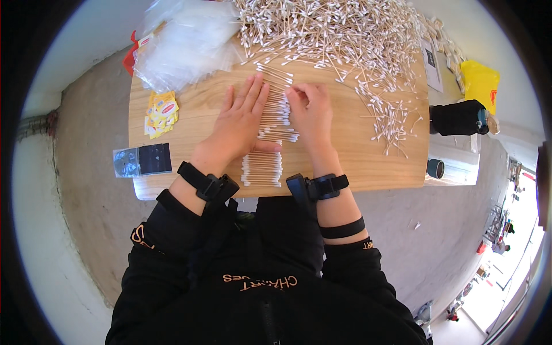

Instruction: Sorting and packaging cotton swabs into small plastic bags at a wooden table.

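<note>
A column of wooden cotton swabs (275, 112) lies crosswise on the table between my hands. My left hand (237, 127) rests flat along its left ends, fingers stretched, with the thumb reaching across toward the right. At the column's right ends is my right hand (313, 115), its fingers curled and the thumb and index finger drawn together against the white tips. Whatever sits between those fingertips is hidden. Just below my left thumb, a neat row of cotton swabs (262, 170) lies side by side near the table's front edge.
A big heap of loose cotton swabs (339, 29) covers the far side, with strays (391, 118) trailing right. Clear plastic bags (187, 49) pile at far left, above yellow cards (163, 113). A dark packet (144, 160) overhangs the left edge. Beyond the right edge stands a black object (458, 118).
</note>
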Motion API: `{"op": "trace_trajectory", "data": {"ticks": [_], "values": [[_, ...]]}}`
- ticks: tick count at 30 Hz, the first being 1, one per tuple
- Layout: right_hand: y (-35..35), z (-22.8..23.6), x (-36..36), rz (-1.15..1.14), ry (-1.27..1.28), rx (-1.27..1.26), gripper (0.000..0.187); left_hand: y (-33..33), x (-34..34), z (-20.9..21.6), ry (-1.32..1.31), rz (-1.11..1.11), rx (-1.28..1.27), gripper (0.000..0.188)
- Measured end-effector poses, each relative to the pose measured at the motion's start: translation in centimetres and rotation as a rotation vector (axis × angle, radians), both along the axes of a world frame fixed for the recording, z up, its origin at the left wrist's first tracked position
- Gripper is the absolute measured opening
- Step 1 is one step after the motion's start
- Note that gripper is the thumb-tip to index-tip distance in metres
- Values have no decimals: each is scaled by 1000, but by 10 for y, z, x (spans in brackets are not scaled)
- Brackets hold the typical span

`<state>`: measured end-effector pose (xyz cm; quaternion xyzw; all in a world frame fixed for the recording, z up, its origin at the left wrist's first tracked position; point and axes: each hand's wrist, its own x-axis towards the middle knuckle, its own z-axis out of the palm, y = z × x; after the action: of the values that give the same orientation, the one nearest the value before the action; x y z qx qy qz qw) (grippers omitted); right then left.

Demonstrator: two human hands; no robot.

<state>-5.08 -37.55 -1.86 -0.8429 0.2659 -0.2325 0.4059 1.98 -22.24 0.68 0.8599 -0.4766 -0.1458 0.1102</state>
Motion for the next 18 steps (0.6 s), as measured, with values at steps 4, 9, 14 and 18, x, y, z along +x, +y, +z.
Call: {"op": "trace_trajectory", "data": {"ticks": [4,9,14,18], "values": [[-6,3,5,31,53,14,15,1,1,-2,-4,-8,-33,127],[-5,5,8,-18,114,14,21,2,0,-1,-5,5,-33,128],[-14,-5,1,-130,-93,285,25,-5,-9,9,-37,-8,-4,129],[-9,-5,-7,-109,-186,427,29,-12,-19,5,-44,-7,77,127]]}}
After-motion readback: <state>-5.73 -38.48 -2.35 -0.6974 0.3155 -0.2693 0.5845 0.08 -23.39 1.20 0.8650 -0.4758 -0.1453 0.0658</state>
